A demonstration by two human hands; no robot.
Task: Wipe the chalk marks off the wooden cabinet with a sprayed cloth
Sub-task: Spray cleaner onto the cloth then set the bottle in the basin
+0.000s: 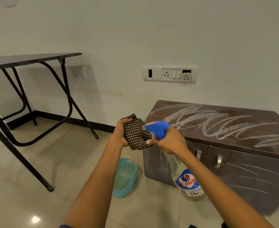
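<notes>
A black folding table (28,60) stands left of a teal tub (133,181) on the floor (36,162).

Woven checked cloth (136,134), matt wooden cabinet (244,176), glossy floor tiles (36,203)

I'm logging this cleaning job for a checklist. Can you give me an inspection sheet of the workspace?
Surface: wooden cabinet, top covered in white chalk marks; more strokes on its doors.
Job's things: checked cloth, bunched; spray bottle, blue nozzle aimed at the cloth.
Clutter: blue basin on the floor beside the cabinet.
Grippers: left hand grips the cloth; right hand grips the bottle's neck.
Cables: nothing seen.
Surroundings: folding table at left; switch panel and a wall socket; tiled floor.
</notes>
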